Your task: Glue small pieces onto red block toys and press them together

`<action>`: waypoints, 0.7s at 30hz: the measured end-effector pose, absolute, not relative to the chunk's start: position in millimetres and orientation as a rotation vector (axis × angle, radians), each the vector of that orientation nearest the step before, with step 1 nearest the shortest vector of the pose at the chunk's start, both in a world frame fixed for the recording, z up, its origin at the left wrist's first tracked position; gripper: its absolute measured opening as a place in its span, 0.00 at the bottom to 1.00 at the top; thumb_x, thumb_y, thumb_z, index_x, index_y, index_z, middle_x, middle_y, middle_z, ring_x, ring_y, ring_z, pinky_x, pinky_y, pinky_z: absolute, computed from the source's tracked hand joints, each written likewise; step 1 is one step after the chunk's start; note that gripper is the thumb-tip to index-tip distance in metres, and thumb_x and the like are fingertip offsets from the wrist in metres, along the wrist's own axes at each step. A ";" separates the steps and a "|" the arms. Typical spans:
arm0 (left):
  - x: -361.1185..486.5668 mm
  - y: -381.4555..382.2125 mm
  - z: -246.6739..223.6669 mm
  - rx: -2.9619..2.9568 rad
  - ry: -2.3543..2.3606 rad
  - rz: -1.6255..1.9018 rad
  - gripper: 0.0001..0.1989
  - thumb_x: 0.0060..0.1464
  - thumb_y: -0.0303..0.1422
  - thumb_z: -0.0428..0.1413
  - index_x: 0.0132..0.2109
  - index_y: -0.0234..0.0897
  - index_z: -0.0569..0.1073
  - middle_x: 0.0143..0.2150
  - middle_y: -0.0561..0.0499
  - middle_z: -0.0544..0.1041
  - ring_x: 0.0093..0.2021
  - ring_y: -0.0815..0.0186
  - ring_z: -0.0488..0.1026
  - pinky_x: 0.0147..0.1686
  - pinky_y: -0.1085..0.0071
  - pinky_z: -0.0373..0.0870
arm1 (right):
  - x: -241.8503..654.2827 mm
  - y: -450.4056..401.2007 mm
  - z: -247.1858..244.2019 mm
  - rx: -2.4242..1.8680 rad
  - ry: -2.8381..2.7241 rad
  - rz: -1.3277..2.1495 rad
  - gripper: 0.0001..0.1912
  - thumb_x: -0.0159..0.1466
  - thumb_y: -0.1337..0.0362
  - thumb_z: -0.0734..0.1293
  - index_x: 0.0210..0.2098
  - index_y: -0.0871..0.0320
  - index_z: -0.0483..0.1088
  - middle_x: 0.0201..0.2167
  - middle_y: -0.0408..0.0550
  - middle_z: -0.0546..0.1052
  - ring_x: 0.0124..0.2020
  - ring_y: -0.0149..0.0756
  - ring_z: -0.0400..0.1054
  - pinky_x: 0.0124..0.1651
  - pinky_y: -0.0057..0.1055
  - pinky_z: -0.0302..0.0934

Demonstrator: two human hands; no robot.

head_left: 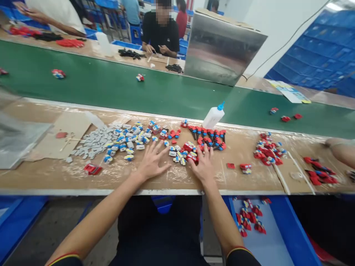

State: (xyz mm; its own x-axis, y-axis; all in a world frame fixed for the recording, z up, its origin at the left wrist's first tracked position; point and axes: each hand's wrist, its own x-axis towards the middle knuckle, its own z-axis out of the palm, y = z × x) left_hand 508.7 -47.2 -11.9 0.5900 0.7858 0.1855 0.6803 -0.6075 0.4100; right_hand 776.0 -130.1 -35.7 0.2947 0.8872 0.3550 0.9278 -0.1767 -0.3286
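Note:
My left hand [153,161] rests open on the bench, fingers spread, at the right edge of a heap of small white, blue and yellow plastic parts [130,135]. My right hand [203,164] is also open, its fingertips touching or just beside red plastic parts [191,150]. Between my hands lies a small cluster of white, blue and yellow pieces [179,157]. Beyond my right fingers are red and blue pieces with black stems [209,136]. Flat grey pieces [94,140] spread at the far left of the heap. Neither hand appears to grip anything.
A white squeeze bottle [213,117] with a blue tip stands behind the parts. Past it runs a green conveyor belt [111,87] carrying a few assembled pieces. More red parts [268,149] are piled at right. Below, a blue bin [285,225] holds several pieces. Another person's arm [342,151] reaches in.

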 end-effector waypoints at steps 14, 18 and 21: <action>603.0 32.9 14.2 2.567 1.214 0.374 0.24 0.66 0.44 0.57 0.62 0.37 0.78 0.65 0.31 0.77 0.75 0.35 0.63 0.79 0.34 0.40 | 778.7 -126.3 -39.4 -2.115 -1.695 -0.070 0.38 0.68 0.44 0.70 0.73 0.51 0.67 0.78 0.59 0.60 0.79 0.70 0.47 0.74 0.64 0.56; 614.0 27.2 1.2 2.541 1.009 0.363 0.23 0.69 0.41 0.52 0.65 0.37 0.75 0.63 0.35 0.78 0.67 0.45 0.74 0.74 0.45 0.63 | 785.6 -123.9 -39.3 -2.059 -1.760 -0.058 0.40 0.68 0.44 0.71 0.74 0.54 0.65 0.78 0.60 0.59 0.80 0.69 0.45 0.76 0.63 0.55; 622.7 19.3 -4.2 2.505 0.847 0.383 0.26 0.70 0.41 0.52 0.70 0.37 0.70 0.68 0.37 0.76 0.70 0.51 0.72 0.72 0.53 0.68 | 788.0 -117.4 -36.5 -2.044 -1.816 -0.068 0.41 0.67 0.44 0.72 0.74 0.53 0.66 0.79 0.58 0.59 0.80 0.72 0.44 0.76 0.66 0.53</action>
